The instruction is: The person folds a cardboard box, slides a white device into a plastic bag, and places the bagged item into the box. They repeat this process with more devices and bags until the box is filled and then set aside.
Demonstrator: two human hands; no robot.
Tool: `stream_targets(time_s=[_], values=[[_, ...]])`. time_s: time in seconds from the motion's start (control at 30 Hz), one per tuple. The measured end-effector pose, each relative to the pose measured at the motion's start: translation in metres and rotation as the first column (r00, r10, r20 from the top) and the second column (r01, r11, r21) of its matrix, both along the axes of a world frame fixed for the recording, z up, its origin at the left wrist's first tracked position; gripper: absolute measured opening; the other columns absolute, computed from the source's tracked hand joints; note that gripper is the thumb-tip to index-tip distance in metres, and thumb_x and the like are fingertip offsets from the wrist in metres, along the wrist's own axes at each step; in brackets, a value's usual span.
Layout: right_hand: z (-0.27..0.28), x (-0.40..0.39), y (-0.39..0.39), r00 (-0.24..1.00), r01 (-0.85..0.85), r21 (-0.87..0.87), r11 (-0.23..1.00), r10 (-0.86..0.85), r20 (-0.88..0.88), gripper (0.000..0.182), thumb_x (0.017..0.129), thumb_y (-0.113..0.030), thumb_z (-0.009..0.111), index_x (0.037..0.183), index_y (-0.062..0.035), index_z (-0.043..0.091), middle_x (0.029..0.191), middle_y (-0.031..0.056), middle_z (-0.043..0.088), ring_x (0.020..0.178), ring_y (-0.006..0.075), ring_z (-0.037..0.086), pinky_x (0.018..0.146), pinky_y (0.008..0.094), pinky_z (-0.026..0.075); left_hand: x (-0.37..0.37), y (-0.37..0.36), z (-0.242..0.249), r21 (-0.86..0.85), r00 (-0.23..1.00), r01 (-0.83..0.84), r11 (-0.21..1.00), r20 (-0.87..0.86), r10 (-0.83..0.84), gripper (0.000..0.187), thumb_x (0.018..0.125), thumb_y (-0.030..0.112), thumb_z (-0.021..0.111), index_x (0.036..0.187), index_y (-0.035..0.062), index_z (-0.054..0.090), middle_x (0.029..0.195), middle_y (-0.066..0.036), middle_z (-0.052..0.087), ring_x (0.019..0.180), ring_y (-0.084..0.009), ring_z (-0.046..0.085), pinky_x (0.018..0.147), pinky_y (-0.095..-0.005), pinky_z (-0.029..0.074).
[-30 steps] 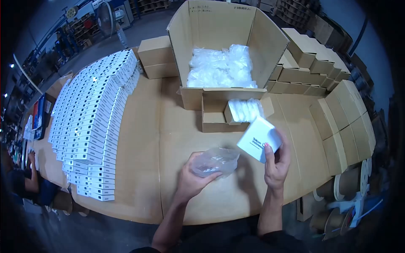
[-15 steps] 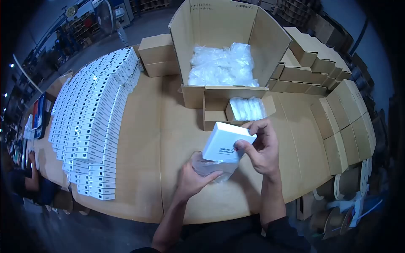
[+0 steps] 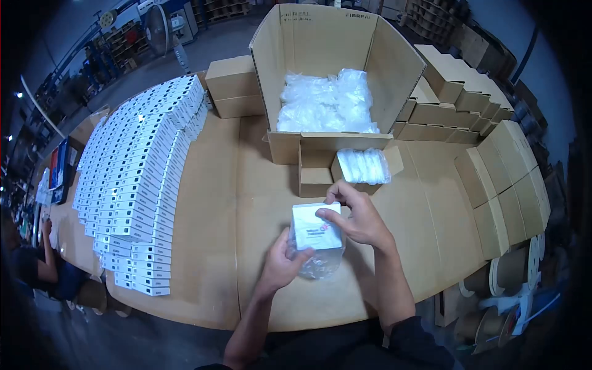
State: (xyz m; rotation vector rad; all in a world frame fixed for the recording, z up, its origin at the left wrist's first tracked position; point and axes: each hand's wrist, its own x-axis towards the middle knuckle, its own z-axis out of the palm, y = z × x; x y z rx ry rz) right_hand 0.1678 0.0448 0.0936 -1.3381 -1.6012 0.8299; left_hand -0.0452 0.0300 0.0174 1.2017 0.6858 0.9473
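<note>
A flat white box with printed lettering is held upright between my hands, its lower part inside a clear plastic bag. My right hand pinches the box's top right edge between thumb and fingers. On the left side, my left hand grips the plastic bag around the lower left of the box, thumb across the front. Just beyond, a small open cardboard box contains several bagged white items.
A large open carton holds a heap of clear plastic bags. White boxes stand in tall rows at left. Brown cardboard boxes are stacked at right. Another person's arm shows at the far left.
The white box has moved left and down, straightened from its tilt, and sits lower in the plastic bag. My right hand has moved left with it.
</note>
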Motion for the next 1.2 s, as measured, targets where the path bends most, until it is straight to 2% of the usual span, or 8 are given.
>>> stream_targets(time_s=[0.17, 0.27, 0.4, 0.57, 0.83, 0.97, 1.07, 1.2], values=[[-0.031, -0.007, 0.001, 0.921, -0.023, -0.097, 0.995, -0.017, -0.390, 0.024, 0.101, -0.013, 0.067, 0.117, -0.0009, 0.054, 0.104, 0.0081, 0.070, 0.094, 0.0109, 0.064, 0.082, 0.0285, 0.053, 0.000, 0.002, -0.043, -0.195, 0.975, -0.157, 0.968, 0.125, 0.184, 0.038, 0.113, 0.025, 0.043, 0.136, -0.0037, 0.054, 0.123, -0.009, 0.065, 0.111, -0.0126, 0.062, 0.099, -0.0315, 0.050], [-0.048, -0.007, -0.017, 0.791, 0.012, -0.159, 0.987, -0.106, -0.602, 0.029, 0.101, -0.009, 0.067, 0.125, -0.0007, 0.052, 0.109, 0.0090, 0.071, 0.098, 0.0105, 0.064, 0.083, 0.0266, 0.053, 0.000, 0.004, -0.045, -0.231, 0.944, -0.239, 0.943, 0.174, 0.282, 0.039, 0.113, 0.026, 0.045, 0.137, -0.0034, 0.054, 0.122, -0.009, 0.065, 0.110, -0.0119, 0.062, 0.098, -0.0303, 0.050], [-0.076, -0.015, -0.038, 0.679, -0.003, -0.302, 0.953, -0.219, -0.701, 0.019, 0.100, -0.006, 0.068, 0.116, 0.0010, 0.061, 0.101, 0.0072, 0.073, 0.091, 0.0093, 0.066, 0.079, 0.0246, 0.054, 0.001, 0.009, -0.042, -0.127, 0.947, -0.269, 0.955, 0.144, 0.286, 0.041, 0.114, 0.029, 0.042, 0.135, -0.0029, 0.056, 0.122, -0.008, 0.066, 0.110, -0.0131, 0.062, 0.099, -0.0309, 0.050], [-0.083, -0.027, -0.037, 0.670, 0.211, -0.206, 0.956, -0.295, -0.681, 0.008, 0.102, -0.008, 0.065, 0.106, -0.0001, 0.065, 0.093, 0.0030, 0.071, 0.085, 0.0073, 0.065, 0.081, 0.0240, 0.053, -0.004, 0.011, -0.048, 0.001, 0.967, -0.232, 0.973, -0.113, 0.230, 0.051, 0.114, 0.033, 0.037, 0.146, -0.0054, 0.049, 0.136, -0.013, 0.061, 0.122, -0.0209, 0.060, 0.110, -0.0377, 0.045], [-0.073, -0.027, -0.035, 0.622, 0.135, -0.035, 0.990, -0.112, -0.775, 0.018, 0.105, -0.013, 0.063, 0.114, 0.0021, 0.061, 0.123, 0.0196, 0.071, 0.104, 0.0134, 0.065, 0.096, 0.0280, 0.050, 0.002, 0.013, -0.025, 0.293, 0.971, -0.222, 0.930, -0.017, 0.237, 0.053, 0.114, 0.034, 0.037, 0.145, -0.0054, 0.052, 0.139, -0.016, 0.061, 0.130, -0.0226, 0.056, 0.112, -0.0355, 0.042], [-0.059, -0.035, -0.036, 0.400, 0.085, -0.016, 0.996, -0.049, -0.915, 0.036, 0.099, -0.013, 0.071, 0.128, 0.0025, 0.056, 0.130, 0.0187, 0.067, 0.113, 0.0158, 0.064, 0.101, 0.0302, 0.049, 0.012, 0.007, -0.028, -0.110, 0.940, -0.243, 0.964, 0.220, 0.262, 0.051, 0.115, 0.032, 0.036, 0.150, -0.0042, 0.046, 0.141, -0.015, 0.059, 0.132, -0.0217, 0.054, 0.114, -0.0352, 0.040], [-0.072, -0.036, -0.040, 0.619, 0.080, -0.020, 0.997, -0.065, -0.783, 0.055, 0.093, -0.007, 0.077, 0.139, 0.0027, 0.050, 0.131, 0.0159, 0.065, 0.120, 0.0162, 0.061, 0.102, 0.0305, 0.050, 0.011, 0.007, -0.027, -0.223, 0.901, -0.155, 0.962, 0.368, 0.230, 0.052, 0.114, 0.029, 0.040, 0.156, -0.0024, 0.036, 0.147, -0.013, 0.053, 0.131, -0.0215, 0.054, 0.115, -0.0335, 0.039], [-0.076, -0.037, -0.042, 0.662, 0.103, -0.165, 0.981, -0.192, -0.724, 0.053, 0.090, 0.005, 0.074, 0.138, 0.0027, 0.053, 0.121, 0.0131, 0.068, 0.111, 0.0154, 0.065, 0.098, 0.0302, 0.053, 0.012, 0.008, -0.016, -0.047, 0.986, -0.135, 0.990, 0.088, 0.138, 0.049, 0.111, 0.023, 0.050, 0.153, 0.0003, 0.039, 0.144, -0.011, 0.052, 0.126, -0.0222, 0.059, 0.108, -0.0365, 0.050]])
